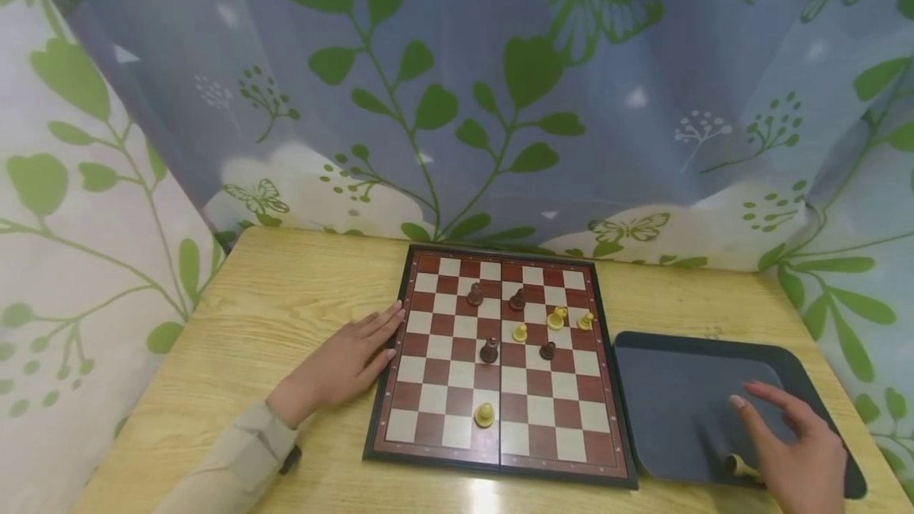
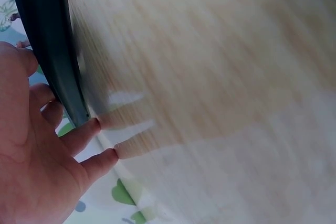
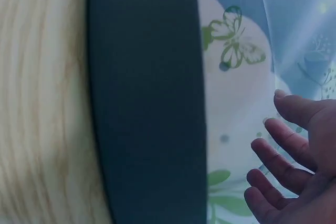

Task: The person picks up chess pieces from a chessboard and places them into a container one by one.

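A brown-and-white chessboard (image 1: 440, 397) lies on the table, with several dark and pale yellow chess pieces standing on it. Against its left edge rests my left hand (image 1: 350, 359), fingers extended; in the left wrist view the fingertips (image 2: 107, 156) touch the wood beside the board's dark side. My right hand (image 1: 803, 443) hovers over the dark tray (image 1: 685, 395), thumb and fingers apart and holding nothing. Close to that thumb, a yellow chess piece (image 1: 739, 466) lies on its side in the tray, partly hidden by the hand. In the right wrist view the fingers (image 3: 283, 166) are spread and loosely bent.
The tray sits right alongside the board's right edge. A small dark object (image 1: 290, 460) shows partly from under the left sleeve (image 1: 236, 450). Curtains (image 1: 457, 101) with leaves and butterflies hang behind the wooden table (image 1: 300, 284) and at both sides.
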`<action>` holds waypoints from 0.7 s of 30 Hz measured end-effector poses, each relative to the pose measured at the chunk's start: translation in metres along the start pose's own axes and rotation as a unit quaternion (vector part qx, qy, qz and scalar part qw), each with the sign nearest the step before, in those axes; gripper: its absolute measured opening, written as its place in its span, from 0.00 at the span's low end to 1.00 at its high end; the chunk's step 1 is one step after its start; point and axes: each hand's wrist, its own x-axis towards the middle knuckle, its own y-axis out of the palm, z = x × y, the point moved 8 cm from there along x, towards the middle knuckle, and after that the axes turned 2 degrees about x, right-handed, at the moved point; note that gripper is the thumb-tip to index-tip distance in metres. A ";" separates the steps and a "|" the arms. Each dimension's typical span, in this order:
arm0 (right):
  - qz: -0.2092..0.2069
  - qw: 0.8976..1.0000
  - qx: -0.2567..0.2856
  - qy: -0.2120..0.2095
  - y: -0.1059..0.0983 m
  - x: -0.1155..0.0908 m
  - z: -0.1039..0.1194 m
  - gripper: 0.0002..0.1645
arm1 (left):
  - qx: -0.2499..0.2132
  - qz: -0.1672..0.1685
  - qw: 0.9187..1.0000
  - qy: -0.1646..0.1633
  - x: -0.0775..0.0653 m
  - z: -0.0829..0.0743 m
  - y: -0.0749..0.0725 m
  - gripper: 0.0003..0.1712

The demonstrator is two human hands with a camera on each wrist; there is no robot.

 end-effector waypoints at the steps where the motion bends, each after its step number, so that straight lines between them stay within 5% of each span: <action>1: 0.001 1.000 0.002 -0.008 0.001 -0.002 0.003 0.23 | -0.001 0.000 1.000 0.001 0.000 0.000 0.000 0.34; 10: 0.026 0.992 0.019 -0.123 0.018 -0.029 0.044 0.17 | 0.001 0.014 1.000 -0.010 -0.001 0.000 0.001 0.34; 21: 0.069 0.979 0.024 -0.190 0.041 -0.062 0.084 0.13 | 0.004 0.010 1.000 -0.004 0.000 0.000 0.002 0.34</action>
